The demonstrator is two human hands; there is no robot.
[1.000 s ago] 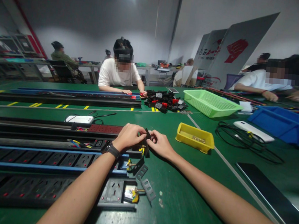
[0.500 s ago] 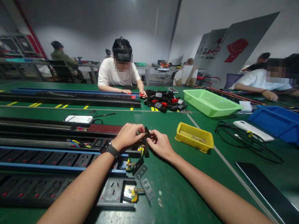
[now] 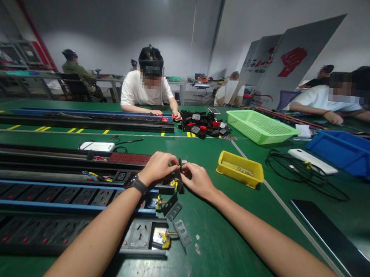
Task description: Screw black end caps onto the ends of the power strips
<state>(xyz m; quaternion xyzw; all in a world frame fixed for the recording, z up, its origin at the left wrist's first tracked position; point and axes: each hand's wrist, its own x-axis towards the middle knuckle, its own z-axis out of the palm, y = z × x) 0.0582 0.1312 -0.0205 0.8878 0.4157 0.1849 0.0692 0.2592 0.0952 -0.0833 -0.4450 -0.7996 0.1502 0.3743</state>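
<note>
A thin dark end bracket (image 3: 179,183) stands upright at the right end of a power strip. My left hand (image 3: 159,167) pinches its upper part, wrist across the strips. On the bracket's right face, my right hand (image 3: 198,180) is closed with fingertips against it; any small piece inside them is hidden. Below lie a blue-edged power strip (image 3: 70,207) and a black power strip (image 3: 137,237), both with yellow-topped fittings at their right ends. A slotted metal bracket (image 3: 182,235) hangs tilted from the black one's end.
A yellow tray (image 3: 223,173) with small metal parts stands to the right. Beyond are a green basket (image 3: 258,138), a blue bin (image 3: 343,157), a coiled black cable (image 3: 306,182) and a dark flat device (image 3: 324,239). A co-worker (image 3: 148,91) sits opposite, by black parts (image 3: 202,125).
The bracket between my hands has turned and now looks more edge-on. My right hand has shifted very slightly; both hands keep their places at the strip's end.
</note>
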